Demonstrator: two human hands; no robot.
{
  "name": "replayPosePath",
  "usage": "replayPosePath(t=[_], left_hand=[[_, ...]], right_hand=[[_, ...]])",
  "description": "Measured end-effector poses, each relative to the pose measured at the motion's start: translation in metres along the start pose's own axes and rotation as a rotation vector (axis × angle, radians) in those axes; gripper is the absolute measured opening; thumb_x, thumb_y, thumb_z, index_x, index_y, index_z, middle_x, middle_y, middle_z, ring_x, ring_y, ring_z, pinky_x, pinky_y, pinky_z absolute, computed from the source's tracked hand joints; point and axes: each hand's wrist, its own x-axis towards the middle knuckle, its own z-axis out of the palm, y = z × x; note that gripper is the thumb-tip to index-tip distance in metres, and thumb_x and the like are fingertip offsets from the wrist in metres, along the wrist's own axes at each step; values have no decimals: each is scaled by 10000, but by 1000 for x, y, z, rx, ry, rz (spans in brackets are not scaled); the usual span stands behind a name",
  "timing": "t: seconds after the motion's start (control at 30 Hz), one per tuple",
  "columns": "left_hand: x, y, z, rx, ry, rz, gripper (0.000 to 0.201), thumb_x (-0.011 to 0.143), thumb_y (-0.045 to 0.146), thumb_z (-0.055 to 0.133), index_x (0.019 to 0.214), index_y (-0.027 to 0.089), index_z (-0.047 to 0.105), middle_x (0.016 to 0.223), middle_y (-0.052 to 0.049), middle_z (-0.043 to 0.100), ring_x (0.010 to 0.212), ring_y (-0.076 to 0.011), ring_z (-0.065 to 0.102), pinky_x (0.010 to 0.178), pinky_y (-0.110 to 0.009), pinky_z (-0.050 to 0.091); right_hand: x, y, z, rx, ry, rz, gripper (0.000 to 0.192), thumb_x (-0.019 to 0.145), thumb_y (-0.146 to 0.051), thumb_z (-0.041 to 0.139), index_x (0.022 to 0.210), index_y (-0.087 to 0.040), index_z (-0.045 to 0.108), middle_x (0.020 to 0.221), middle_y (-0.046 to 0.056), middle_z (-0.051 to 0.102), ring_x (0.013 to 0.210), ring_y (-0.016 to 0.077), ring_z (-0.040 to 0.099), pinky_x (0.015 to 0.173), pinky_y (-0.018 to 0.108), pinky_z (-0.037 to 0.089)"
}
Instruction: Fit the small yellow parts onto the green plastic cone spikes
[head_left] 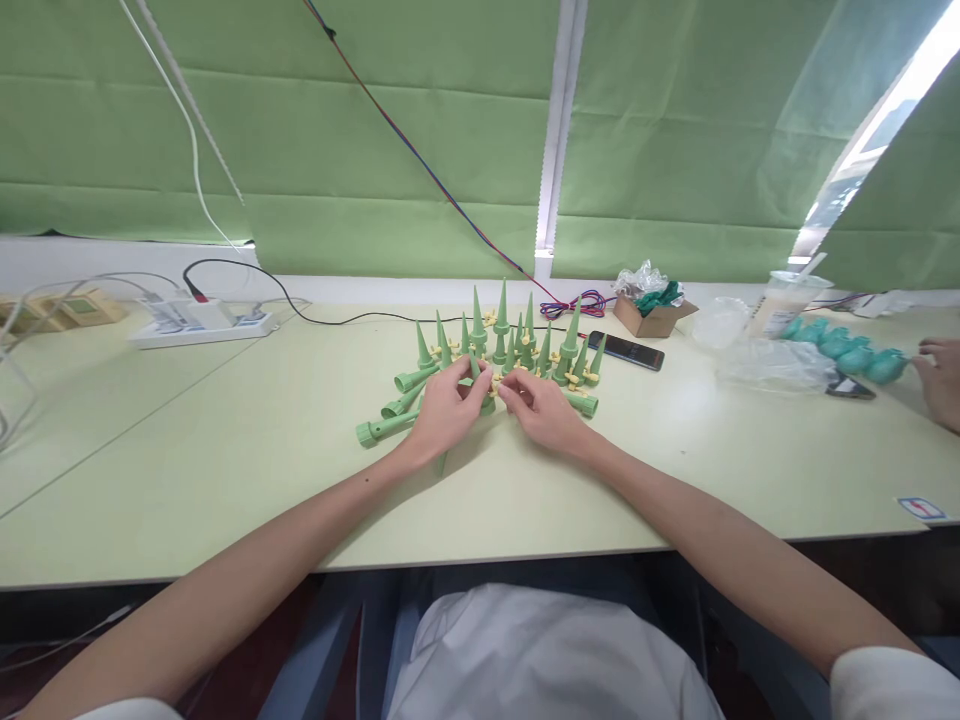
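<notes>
Several green plastic plant watering spikes (pixel 501 320) with small yellow valves (pixel 528 340) stand and lie in a cluster at the middle of the table. My left hand (pixel 448 405) is closed on one green watering spike (pixel 474 368), whose cone points up between thumb and fingers. Close beside it, my right hand (pixel 549 408) pinches at a small yellow valve (pixel 496 383) on that spike's side; the fingertips partly cover it. Green tubes with ribbed caps (pixel 367 434) stick out to the left of my left hand, and another tube (pixel 583 403) lies behind my right hand.
Behind the cluster lies a black phone (pixel 626 350), near a small cardboard box (pixel 654 315). A drink cup (pixel 784 303), plastic bags and teal bulb-shaped pieces (pixel 855 355) are at right, near another person's hand (pixel 941 380). At left sits a power strip (pixel 202 328) with cables.
</notes>
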Motion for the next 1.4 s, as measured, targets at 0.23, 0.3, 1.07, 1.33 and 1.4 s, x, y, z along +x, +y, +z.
replayPosePath(t=[0.23, 0.3, 1.07, 1.33, 1.4], left_hand=[[1, -1, 0, -1, 17, -18, 259, 910, 421, 538, 884, 174, 612, 818, -9, 628, 519, -87, 438, 506, -240, 367], [0, -1, 0, -3, 5, -6, 245, 912, 409, 539, 890, 176, 611, 801, 2, 613, 509, -81, 427, 496, -237, 350], [-2, 0, 0, 8, -50, 39, 229, 922, 392, 526, 838, 182, 564, 765, 19, 542, 486, -68, 364, 455, -232, 275], [-3, 0, 0, -7, -51, 42, 231, 920, 398, 531, 837, 185, 565, 765, 23, 545, 479, -62, 348, 445, -227, 265], [-3, 0, 0, -5, -54, 38, 233, 919, 409, 530, 845, 191, 568, 748, 25, 537, 477, -66, 344, 444, -227, 268]], right_hand=[[-1, 1, 0, 32, -9, -41, 112, 953, -306, 480, 911, -205, 504, 735, -16, 588, 517, 107, 460, 597, 271, 371], [-1, 1, -1, 28, -4, -43, 127, 958, -307, 472, 890, -204, 503, 719, -17, 582, 520, 108, 449, 593, 269, 363], [0, 1, -2, -122, -54, -59, 307, 970, -285, 432, 682, -209, 355, 569, -45, 386, 535, 116, 346, 569, 270, 255], [-1, 2, -1, -138, -59, -66, 339, 989, -313, 398, 670, -208, 348, 566, -41, 381, 532, 117, 345, 577, 275, 262], [-1, 1, -2, -145, -63, -62, 342, 994, -317, 388, 671, -208, 357, 571, -37, 398, 537, 120, 357, 584, 277, 267]])
